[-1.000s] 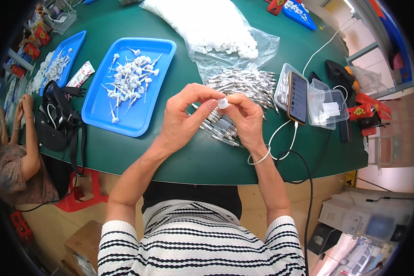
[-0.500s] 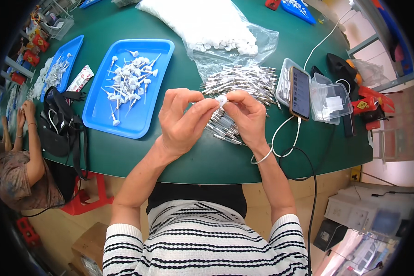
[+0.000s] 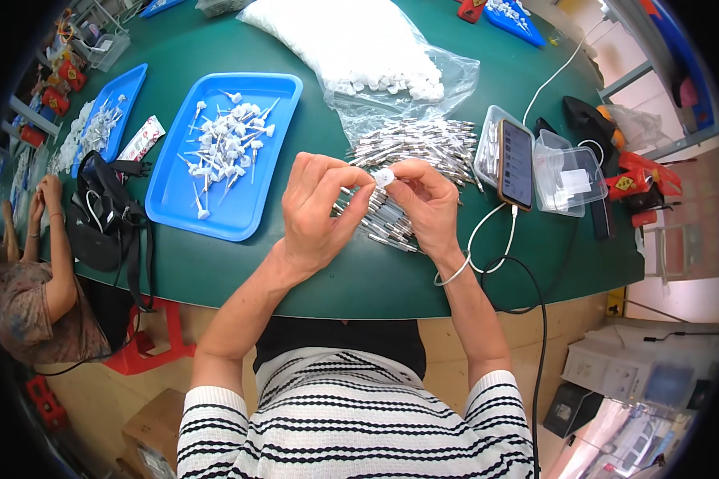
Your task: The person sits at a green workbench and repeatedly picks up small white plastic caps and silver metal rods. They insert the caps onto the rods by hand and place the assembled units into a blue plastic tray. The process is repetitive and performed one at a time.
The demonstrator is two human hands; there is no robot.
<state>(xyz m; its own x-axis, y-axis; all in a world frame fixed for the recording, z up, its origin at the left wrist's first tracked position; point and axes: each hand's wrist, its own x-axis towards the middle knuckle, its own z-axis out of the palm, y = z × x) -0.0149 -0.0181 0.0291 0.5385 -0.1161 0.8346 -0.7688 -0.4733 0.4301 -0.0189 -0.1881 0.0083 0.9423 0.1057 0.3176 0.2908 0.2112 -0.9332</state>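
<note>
My right hand pinches a small round white plastic cap between thumb and forefinger. Beside it, my left hand has its thumb and forefinger together at the cap's left; anything between those fingertips is hidden. Below and behind the hands lies a heap of thin metal rods with pale sections, spread on the green table. To the left, a blue tray holds a loose pile of white-capped pieces with thin stems.
Beyond the rods lies a clear bag of white caps. A phone leans on a clear plastic box, its white cable near my right wrist. Another open box stands right. A black bag and a co-worker are left.
My left fingertips have drawn slightly left, away from the cap, and more of the cap's round face shows. The right hand keeps its pinch.
</note>
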